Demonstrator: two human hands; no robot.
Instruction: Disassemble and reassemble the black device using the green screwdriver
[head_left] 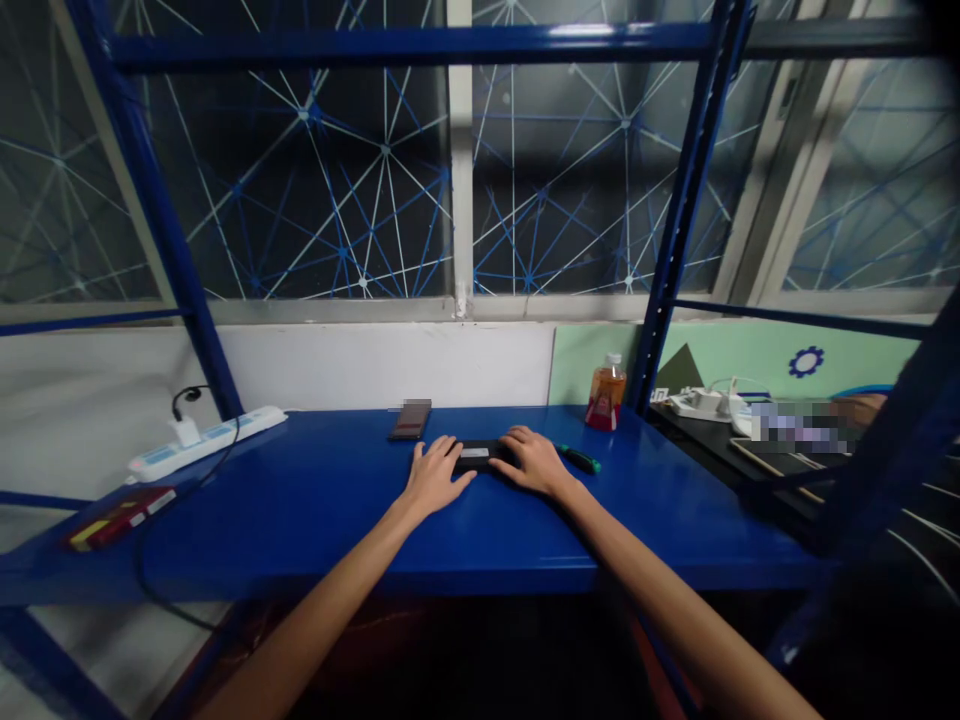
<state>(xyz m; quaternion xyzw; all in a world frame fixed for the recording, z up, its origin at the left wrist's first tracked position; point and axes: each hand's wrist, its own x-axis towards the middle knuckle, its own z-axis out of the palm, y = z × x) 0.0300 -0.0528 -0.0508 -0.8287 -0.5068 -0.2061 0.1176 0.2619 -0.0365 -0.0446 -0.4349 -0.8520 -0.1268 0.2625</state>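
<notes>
A dark, flat, oblong block with a pale label (474, 453) lies on the blue tabletop (315, 510); its exact kind cannot be made out. Over its left end rests my left hand (435, 478), fingers spread and thumb stretched out to the side. My right hand (534, 460) lies across the right end, fingers apart, with the thumb by the front edge. Both hands cover the block's ends. Just right of my right hand is a green and black screwdriver-like tool (579, 459), partly hidden behind that hand.
A phone-like dark slab (411, 420) lies behind my left hand. An amber drink bottle (606, 395) stands back right. At left are a white power strip (210, 442), a black cable (139, 545) and a red box (120, 518). Blue shelf posts (686, 200) flank the table.
</notes>
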